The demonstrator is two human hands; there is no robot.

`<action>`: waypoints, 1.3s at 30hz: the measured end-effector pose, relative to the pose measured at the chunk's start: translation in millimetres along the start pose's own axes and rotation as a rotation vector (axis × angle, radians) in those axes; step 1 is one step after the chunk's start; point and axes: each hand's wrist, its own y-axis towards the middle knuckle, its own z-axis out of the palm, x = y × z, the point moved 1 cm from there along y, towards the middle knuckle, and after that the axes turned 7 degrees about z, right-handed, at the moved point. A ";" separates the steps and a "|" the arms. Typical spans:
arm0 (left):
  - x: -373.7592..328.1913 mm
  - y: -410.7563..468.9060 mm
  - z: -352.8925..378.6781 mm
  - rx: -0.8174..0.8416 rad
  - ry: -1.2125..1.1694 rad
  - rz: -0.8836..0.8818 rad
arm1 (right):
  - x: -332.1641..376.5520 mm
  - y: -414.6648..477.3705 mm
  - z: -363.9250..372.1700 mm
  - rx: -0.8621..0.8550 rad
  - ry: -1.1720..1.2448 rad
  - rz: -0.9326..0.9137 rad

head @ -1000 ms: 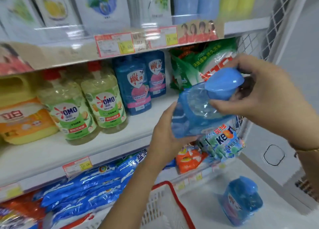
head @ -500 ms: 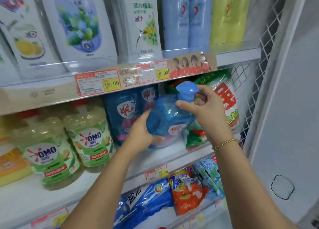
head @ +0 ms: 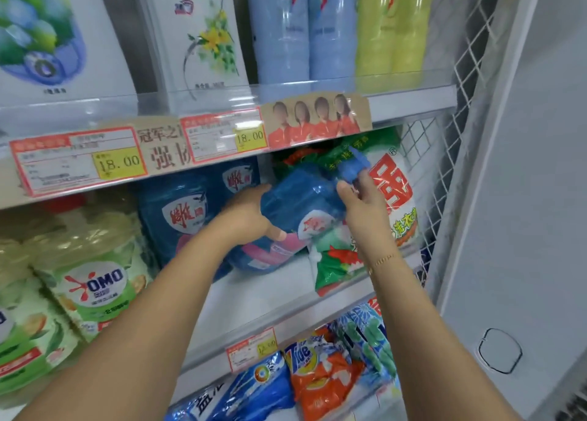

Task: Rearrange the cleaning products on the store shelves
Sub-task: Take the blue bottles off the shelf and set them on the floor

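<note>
We held the blue bottle (head: 301, 198) tilted over the middle shelf (head: 270, 296), our left hand (head: 247, 217) gripping its base and our right hand (head: 362, 211) its neck. We judged that the green bag (head: 336, 265) at its four o'clock could snag it and topple forward.

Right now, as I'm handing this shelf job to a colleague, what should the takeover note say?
Left hand grips the blue bottle at its base; right hand holds its neck under the cap.
The bottle is tilted, inside the middle shelf, between the standing blue bottles and the green detergent bag.
Done: bottle brought to its row.
Left: stand it upright, let go.
</note>
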 end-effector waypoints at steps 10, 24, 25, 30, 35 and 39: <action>21.9 -32.6 0.1 -0.151 -0.288 -0.102 | 29.8 34.4 50.3 0.155 -0.147 0.000; 44.8 -85.7 21.7 -0.555 0.147 -0.096 | -45.0 -26.5 92.2 0.180 -0.363 0.131; 46.0 -89.2 17.4 -0.584 0.190 -0.109 | -44.5 -21.5 96.6 0.172 -0.388 0.146; 63.0 -98.4 12.4 -0.556 0.394 -0.140 | -43.7 -3.6 134.4 0.116 -0.529 0.251; 74.9 -100.8 7.5 -0.547 0.413 -0.082 | -46.3 -3.6 148.9 0.100 -0.510 0.297; 69.6 -101.6 9.7 -0.539 0.368 -0.071 | -45.9 -8.6 136.7 0.137 -0.466 0.275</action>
